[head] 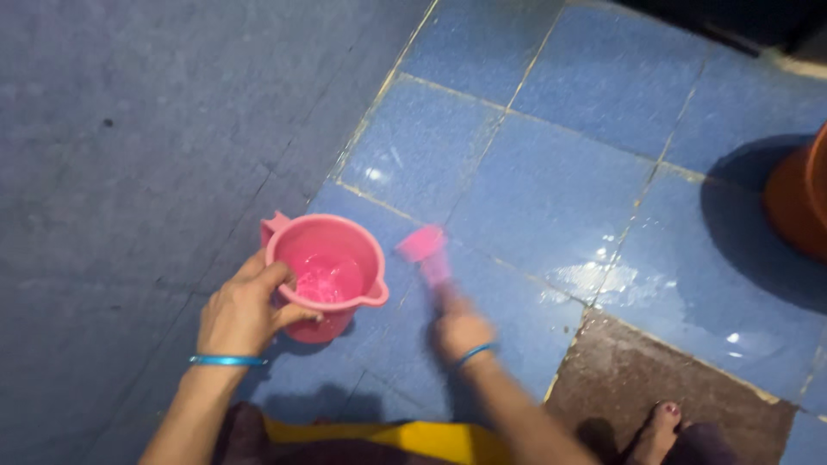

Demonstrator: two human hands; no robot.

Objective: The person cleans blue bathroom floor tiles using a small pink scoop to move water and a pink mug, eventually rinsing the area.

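While left hand [241, 314] grips the pink mug [326, 274] by its rim on the wet blue tile floor [534, 189], right hand [461, 331], blurred, is closed around a pink brush [426, 250] just beside it. Orange bucket [801, 194] sits far right.

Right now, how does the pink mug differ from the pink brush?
The mug is held by the left hand; the brush is held by the right hand. The mug is sharp in the picture, the brush blurred. The mug is a wide open cup with water inside; the brush looks narrow, with its head pointing away over the wet blue tiles. Both are pink.
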